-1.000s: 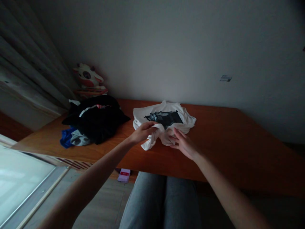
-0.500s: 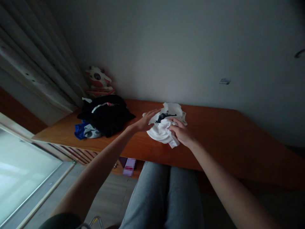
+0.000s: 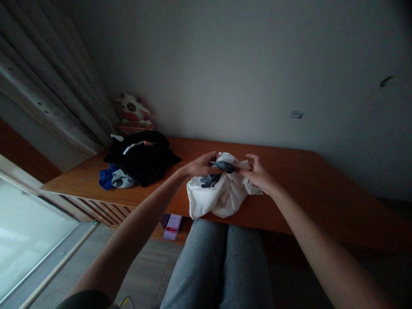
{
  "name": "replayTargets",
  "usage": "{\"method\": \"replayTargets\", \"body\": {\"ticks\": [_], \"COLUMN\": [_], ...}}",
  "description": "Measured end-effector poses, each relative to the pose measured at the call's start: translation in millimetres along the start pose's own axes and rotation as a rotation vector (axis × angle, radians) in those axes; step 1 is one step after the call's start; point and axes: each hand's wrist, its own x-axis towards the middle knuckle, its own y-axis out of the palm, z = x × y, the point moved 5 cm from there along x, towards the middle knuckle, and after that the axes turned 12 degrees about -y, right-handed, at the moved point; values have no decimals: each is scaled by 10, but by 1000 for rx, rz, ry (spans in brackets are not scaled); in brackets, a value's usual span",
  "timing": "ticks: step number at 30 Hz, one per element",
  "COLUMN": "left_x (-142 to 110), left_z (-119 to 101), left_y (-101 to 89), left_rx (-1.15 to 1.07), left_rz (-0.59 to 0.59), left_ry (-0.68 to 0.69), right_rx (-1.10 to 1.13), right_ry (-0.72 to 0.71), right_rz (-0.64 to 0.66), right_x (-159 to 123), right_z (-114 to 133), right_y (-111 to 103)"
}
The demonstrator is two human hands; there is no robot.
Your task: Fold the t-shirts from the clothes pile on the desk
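A white T-shirt with a dark print hangs bunched between my hands, above the front edge of a wooden table. My left hand pinches the shirt's top on the left side. My right hand grips its top on the right. The cloth sags downward toward my grey-trousered lap. The dark print is crumpled near my left fingers.
A heap of black, blue and grey clothes lies on the table's left part. A red and white plush toy stands in the back left corner by the curtain. A small purple box rests below the table.
The shirt lay spread on the table a second ago; both hands gathered it up and now hold it lifted, hanging over the front edge.
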Motion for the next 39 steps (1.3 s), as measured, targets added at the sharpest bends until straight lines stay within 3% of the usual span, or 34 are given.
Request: {"method": "replayTargets", "body": {"ticks": [2, 3, 7, 8, 11, 12, 14, 17, 19, 22, 26, 29, 32, 34, 36, 39], "left_x": [23, 51, 196, 223, 285, 301, 330, 327, 296, 226, 141, 100, 20, -30, -69, -80], "left_z": [-30, -5, 196, 234, 317, 332, 335, 294, 262, 221, 189, 128, 152, 261, 411, 692], "left_y": [159, 199, 162, 188, 326, 338, 292, 132, 20, -140, -361, -667, -1043, -1210, -1262, -1111], "left_rx": [-89, -113, -126, -115, -105, -122, -208, -410, -470, -361, -70, 22, -98, -217, -290, -219], "left_rz": [240, 254, -102, -95, 117, 137, 68, -100, -140, -96, -41, -264, -595, -714, -756, -722], "left_ry": [-14, -41, -62, -44, -35, -38, -28, 46, 74, 62, 20, 113, 216, 237, 240, 121], "right_rx": [36, 77, 297, 330, 330, 301, 214, 63, -36, -212, -408, -514, -542, -490, -450, -461], "right_ry": [-46, -84, -171, -192, -274, -278, -220, -89, -100, -228, -376, -440, -280, -137, -60, -1], "right_rz": [-2, -12, -24, -12, 8, 10, 51, 264, 330, 211, 49, -85, -299, -426, -465, -326], "right_x": [-8, -4, 56, 74, 99, 92, 55, -45, -85, -48, 67, 155, 216, 222, 222, 222], "right_z": [-37, -20, 164, 220, 314, 294, 164, -119, -223, -164, 94, 187, 38, -124, -256, -407], "right_y": [49, 78, 188, 209, 219, 208, 189, 195, 142, -56, -316, -519, -802, -972, -1059, -1020]}}
